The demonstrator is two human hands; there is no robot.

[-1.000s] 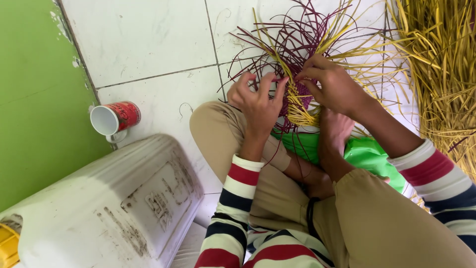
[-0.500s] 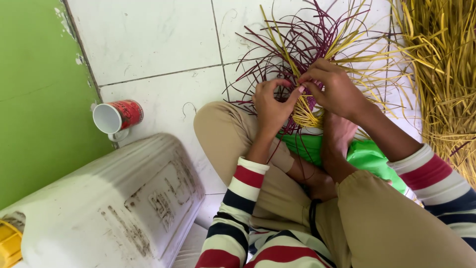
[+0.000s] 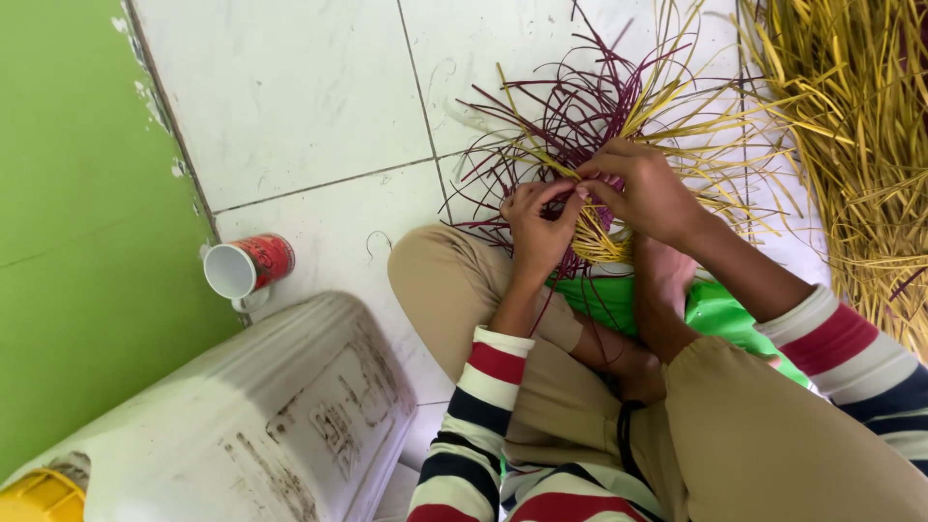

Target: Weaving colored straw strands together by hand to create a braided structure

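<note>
Both hands meet over the weave (image 3: pixel 599 237), which rests on the crossed legs. Left hand (image 3: pixel 537 227) has its grip pinched shut on a strand; right hand (image 3: pixel 646 191) is closed on the weave's top edge. One weave, two hands, loose maroon and yellow strands (image 3: pixel 580 101) fanning out behind. One mug (image 3: pixel 246 267) lies tipped left, a white jug (image 3: pixel 242 425) below it, a straw pile (image 3: pixel 855 126) right.

Probably home: tiled floor (image 3: pixel 319 87), green wall (image 3: pixel 77 193), mug (image 3: pixel 247 268).
</note>
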